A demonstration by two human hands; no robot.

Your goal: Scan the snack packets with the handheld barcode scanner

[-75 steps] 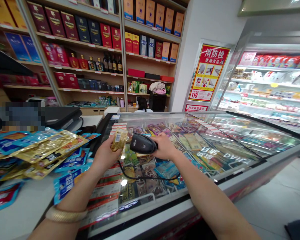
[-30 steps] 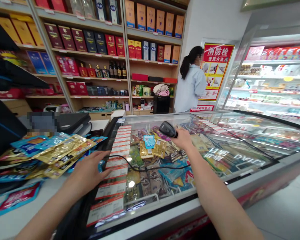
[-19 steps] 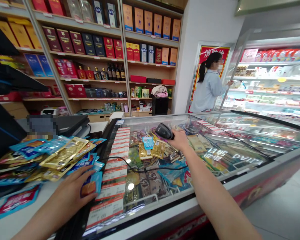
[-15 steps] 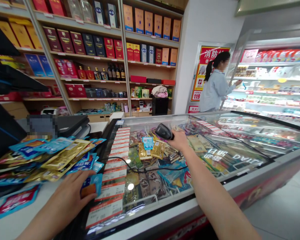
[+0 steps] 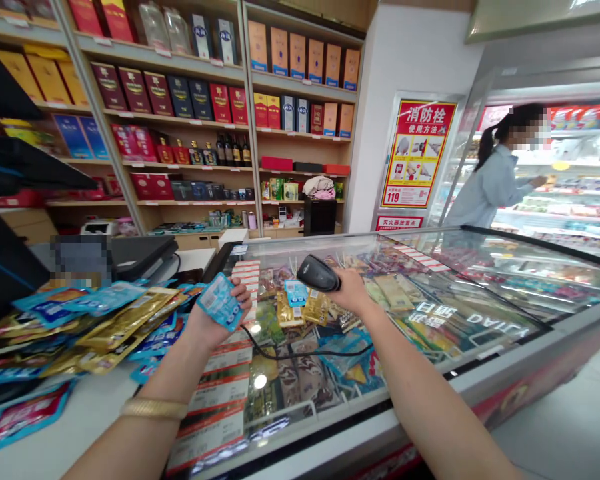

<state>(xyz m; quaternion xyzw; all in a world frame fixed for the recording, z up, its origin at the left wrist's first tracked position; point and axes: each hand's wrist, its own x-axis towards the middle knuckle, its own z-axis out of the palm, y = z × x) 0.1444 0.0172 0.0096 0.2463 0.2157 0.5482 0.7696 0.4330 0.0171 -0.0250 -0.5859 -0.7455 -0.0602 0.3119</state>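
A small light-blue snack packet (image 5: 221, 301) is gripped in my left hand (image 5: 240, 297), its printed side turned up, over the left edge of the glass-topped freezer. My right hand (image 5: 351, 291) is wrapped round the handle of a black barcode scanner (image 5: 318, 272), whose head points left toward the packet. Below the scanner, a blue packet (image 5: 296, 292) and gold packets (image 5: 290, 313) lie on the freezer glass. On the counter to the left is a heap of blue and gold snack packets (image 5: 125, 320), with a red-and-blue packet (image 5: 25, 413) in front of it.
The freezer (image 5: 325, 427) spans the middle and right, price labels along its left side. The scanner's black cable (image 5: 300, 356) crosses its glass. A person in a light-blue shirt (image 5: 485, 190) stands at the lit fridge shelves. Shelves of boxed bottles (image 5: 180, 93) line the back wall.
My left hand has lifted the blue packet from beside the heap, up and right toward the scanner. The scanner has shifted slightly left. The person at the fridge has moved right.
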